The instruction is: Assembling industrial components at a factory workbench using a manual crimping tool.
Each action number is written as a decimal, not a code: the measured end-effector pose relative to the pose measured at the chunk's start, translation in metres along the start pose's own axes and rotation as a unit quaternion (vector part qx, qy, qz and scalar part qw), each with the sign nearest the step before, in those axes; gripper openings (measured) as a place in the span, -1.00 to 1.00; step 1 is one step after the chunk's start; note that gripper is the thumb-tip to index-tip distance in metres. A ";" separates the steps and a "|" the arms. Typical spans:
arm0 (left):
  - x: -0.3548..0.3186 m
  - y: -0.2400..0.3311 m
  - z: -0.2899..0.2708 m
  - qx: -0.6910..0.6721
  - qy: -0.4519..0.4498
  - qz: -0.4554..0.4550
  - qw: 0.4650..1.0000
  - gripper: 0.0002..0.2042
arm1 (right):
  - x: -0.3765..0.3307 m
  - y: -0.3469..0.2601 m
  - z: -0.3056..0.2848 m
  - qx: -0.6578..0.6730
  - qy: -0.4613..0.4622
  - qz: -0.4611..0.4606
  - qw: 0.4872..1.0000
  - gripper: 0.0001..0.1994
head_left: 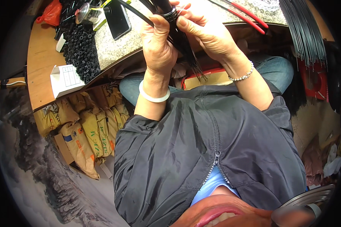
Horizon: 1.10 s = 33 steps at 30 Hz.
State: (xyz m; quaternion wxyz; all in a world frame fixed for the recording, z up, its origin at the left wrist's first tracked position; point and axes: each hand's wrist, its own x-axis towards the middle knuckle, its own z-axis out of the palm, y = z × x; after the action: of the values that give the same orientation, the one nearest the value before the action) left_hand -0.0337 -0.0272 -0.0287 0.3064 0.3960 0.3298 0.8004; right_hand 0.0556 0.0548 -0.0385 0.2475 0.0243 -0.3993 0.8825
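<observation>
Over the table's near edge, both my hands are closed on a black assembly of long thin rods (185, 44) gathered at a dark ribbed collar (170, 15); it looks like an umbrella frame. My left hand (158, 49) wraps its left side, thumb up, with a rod passing by the thumb. My right hand (210, 34) pinches at the collar with thumb and fingers. A thin pale strand, perhaps wire or thread, shows by the right fingertips. The rods' lower ends hang above my lap. Fingertips behind the assembly are partly hidden.
A black phone (117, 19), small black plastic parts (81, 53), a white box (66, 82) and a red bag (50, 13) lie left. Red-handled pliers (250, 20) lie right. Thin dark rods (305, 34) overhang the right edge. Filled sacks (91, 132) stand below left.
</observation>
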 end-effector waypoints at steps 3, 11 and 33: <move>-0.002 -0.004 -0.003 -0.038 0.012 -0.043 0.998 -0.53 | 0.002 -0.002 -0.005 -0.052 -0.027 -0.034 0.998 -0.79; 0.016 0.010 -0.010 -0.100 -0.025 -0.026 0.994 -0.47 | 0.004 0.017 0.007 -0.178 0.057 -0.065 0.980 -0.54; 0.024 0.041 0.033 0.161 0.030 0.029 0.986 -0.82 | -0.005 -0.022 0.010 -0.596 0.068 -0.301 0.742 -0.16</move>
State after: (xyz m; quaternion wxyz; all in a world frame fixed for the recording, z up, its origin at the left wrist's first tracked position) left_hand -0.0277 -0.0239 0.0287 0.2053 0.4249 0.4516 0.7572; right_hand 0.0684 0.0578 -0.0171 0.4905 -0.0696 -0.7978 0.3437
